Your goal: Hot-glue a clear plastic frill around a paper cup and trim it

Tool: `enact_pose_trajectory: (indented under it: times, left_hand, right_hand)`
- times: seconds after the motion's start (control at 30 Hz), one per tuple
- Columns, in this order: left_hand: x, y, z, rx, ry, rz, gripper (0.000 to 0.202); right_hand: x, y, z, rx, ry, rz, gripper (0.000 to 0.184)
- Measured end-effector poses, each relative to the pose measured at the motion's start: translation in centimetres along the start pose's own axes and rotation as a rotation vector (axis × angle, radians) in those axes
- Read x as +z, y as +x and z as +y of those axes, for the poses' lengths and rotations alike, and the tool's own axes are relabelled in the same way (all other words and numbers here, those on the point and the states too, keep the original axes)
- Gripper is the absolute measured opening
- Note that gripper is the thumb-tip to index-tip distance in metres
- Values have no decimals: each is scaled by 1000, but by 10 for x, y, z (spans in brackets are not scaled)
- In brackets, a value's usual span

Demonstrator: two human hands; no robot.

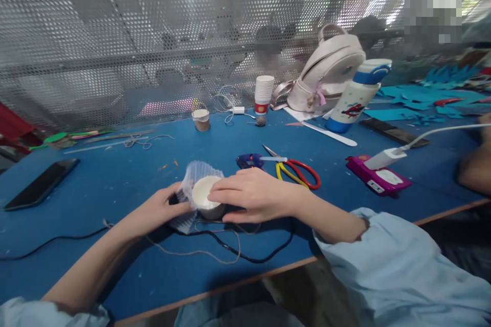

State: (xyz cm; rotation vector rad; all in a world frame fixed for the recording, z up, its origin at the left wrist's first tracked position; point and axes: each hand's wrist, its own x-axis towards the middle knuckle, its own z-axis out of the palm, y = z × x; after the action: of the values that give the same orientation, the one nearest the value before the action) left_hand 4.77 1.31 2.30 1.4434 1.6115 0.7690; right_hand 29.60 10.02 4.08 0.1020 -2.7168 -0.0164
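Observation:
A small white cup (204, 193) lies on its side on the blue table (115, 184), wrapped in white pleated paper (195, 173). My left hand (157, 210) grips the paper and cup from the left, fingers curled round it. My right hand (253, 195) lies over the cup from the right, its fingers pressed against the rim and side. A thin string (199, 251) and a black cable (245, 254) trail on the table just below both hands.
Behind my hands lie a blue glue gun (250, 161) and red and yellow scissors (297, 169). A black phone (40, 184) is at left, a magenta box with a white charger (378, 176) at right. A cup stack (263, 94), bottle (358, 96), backpack (326, 69) stand farther back. Another person's arm (475, 166) rests at far right.

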Motion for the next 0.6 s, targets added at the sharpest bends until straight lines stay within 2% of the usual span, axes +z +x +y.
enact_pose_trajectory:
  times: [0.07, 0.23, 0.43, 0.5, 0.6]
  left_hand:
    - [5, 2, 3, -35, -78, 72, 24]
    - [6, 7, 7, -38, -238, 238, 20]
    - [7, 15, 31, 46, -380, 321, 24]
    - [8, 18, 38, 107, -373, 369, 25]
    - [7, 19, 43, 185, -185, 410, 13]
  right_hand:
    - [2, 0, 0, 23, -85, -43, 27]
    - [8, 2, 0, 30, -175, -17, 24]
    - [12, 5, -7, -12, -249, 26, 26]
    - [11, 5, -9, -15, -263, 40, 26]
    - [9, 5, -11, -19, -277, 47, 24]
